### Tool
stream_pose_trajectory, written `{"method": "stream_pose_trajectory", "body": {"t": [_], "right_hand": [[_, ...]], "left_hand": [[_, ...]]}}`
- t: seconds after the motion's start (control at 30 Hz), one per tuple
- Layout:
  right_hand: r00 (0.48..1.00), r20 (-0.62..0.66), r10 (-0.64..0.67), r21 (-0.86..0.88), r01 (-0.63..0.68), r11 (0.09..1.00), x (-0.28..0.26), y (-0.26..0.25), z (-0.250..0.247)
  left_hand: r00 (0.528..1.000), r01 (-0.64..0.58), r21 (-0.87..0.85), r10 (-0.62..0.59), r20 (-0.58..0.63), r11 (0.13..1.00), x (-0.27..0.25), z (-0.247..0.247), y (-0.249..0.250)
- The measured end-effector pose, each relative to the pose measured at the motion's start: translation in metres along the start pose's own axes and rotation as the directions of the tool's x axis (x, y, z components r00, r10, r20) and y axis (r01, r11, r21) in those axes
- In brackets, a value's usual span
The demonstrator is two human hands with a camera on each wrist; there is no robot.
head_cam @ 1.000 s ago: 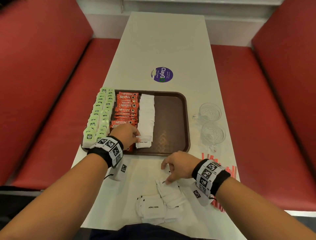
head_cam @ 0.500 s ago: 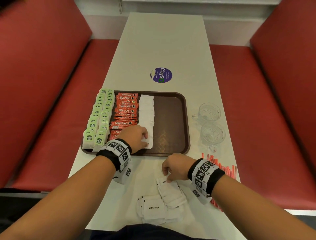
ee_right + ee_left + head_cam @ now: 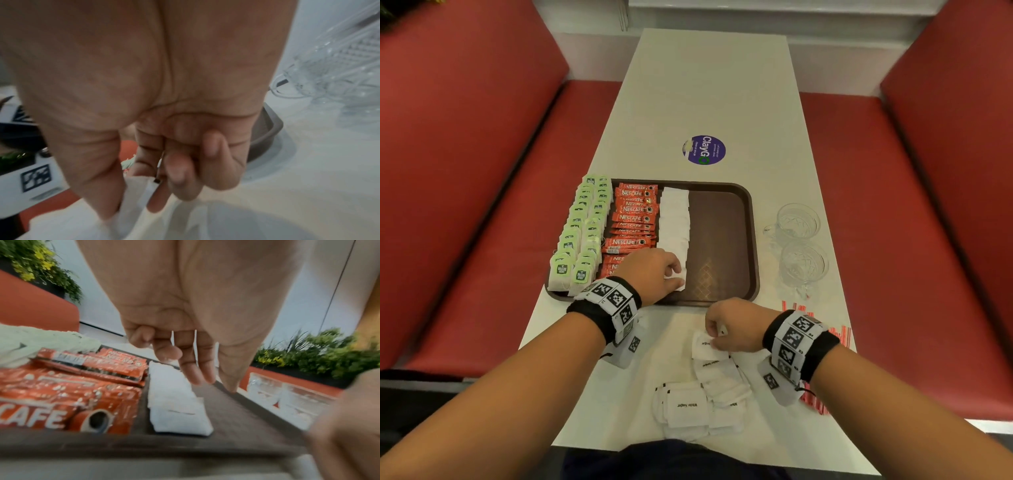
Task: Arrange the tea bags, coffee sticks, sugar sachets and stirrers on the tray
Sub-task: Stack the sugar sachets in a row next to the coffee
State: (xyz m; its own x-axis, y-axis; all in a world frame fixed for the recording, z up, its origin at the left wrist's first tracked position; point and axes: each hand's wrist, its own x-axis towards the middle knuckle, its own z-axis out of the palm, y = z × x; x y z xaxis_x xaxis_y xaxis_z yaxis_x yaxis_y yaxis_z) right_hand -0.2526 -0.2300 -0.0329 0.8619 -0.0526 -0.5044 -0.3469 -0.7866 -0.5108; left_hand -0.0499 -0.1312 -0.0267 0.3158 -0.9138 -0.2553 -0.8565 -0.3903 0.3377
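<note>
On the brown tray, from the left: two rows of green-tagged tea bags along its left rim, then a stack of red coffee sticks, then a column of white sugar sachets. The tray's right half is bare. The left hand hovers over the near end of that column, fingers loosely curled, holding nothing that shows in the wrist view. Right of it, on the tabletop just before the tray's near rim, the right hand points down and pinches one sachet at the far edge of a loose sachet pile. Two glass cups stand beside the tray's right rim; red stirrers lie near the tabletop's right edge.
</note>
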Motion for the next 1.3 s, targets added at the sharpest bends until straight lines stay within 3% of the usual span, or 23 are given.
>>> {"method": "stream_pose_trajectory", "body": {"t": [0.07,0.2,0.4,0.63,0.8,1.0,1.17,1.3], "right_hand": [[0.998,-0.053,0.018,0.054,-0.015,0.998,-0.005,0.002,-0.002],[0.98,-0.18,0.085,0.13,-0.062,0.99,-0.014,0.008,-0.001],[0.956,-0.216,0.197,0.267,-0.136,0.954,-0.032,0.019,0.004],[0.918,-0.289,0.272,0.213,-0.216,0.953,-0.051,0.023,0.007],[0.921,-0.235,0.311,0.369,-0.212,0.905,-0.055,0.024,0.012],[0.93,-0.233,0.284,0.322,-0.202,0.925,-0.051,0.021,0.013],[0.954,-0.246,0.174,0.255,-0.109,0.961,-0.048,0.016,0.008],[0.956,-0.283,0.079,0.247,-0.007,0.969,-0.04,0.016,0.0]], "left_hand": [[0.998,-0.064,-0.033,0.065,0.017,0.997,-0.012,-0.001,0.009],[0.969,-0.181,0.017,0.175,0.175,0.983,-0.033,0.008,0.024],[0.867,-0.361,0.06,0.311,0.389,0.931,-0.048,0.035,0.05],[0.752,-0.517,0.106,0.391,0.531,0.849,-0.044,0.052,0.076],[0.776,-0.513,0.188,0.36,0.518,0.838,-0.044,0.05,0.079],[0.818,-0.467,0.203,0.333,0.469,0.861,-0.046,0.043,0.069],[0.857,-0.507,0.247,0.452,0.246,0.826,-0.048,0.021,0.055],[0.908,-0.419,0.095,0.413,0.077,0.903,-0.047,0.003,0.052]]}}
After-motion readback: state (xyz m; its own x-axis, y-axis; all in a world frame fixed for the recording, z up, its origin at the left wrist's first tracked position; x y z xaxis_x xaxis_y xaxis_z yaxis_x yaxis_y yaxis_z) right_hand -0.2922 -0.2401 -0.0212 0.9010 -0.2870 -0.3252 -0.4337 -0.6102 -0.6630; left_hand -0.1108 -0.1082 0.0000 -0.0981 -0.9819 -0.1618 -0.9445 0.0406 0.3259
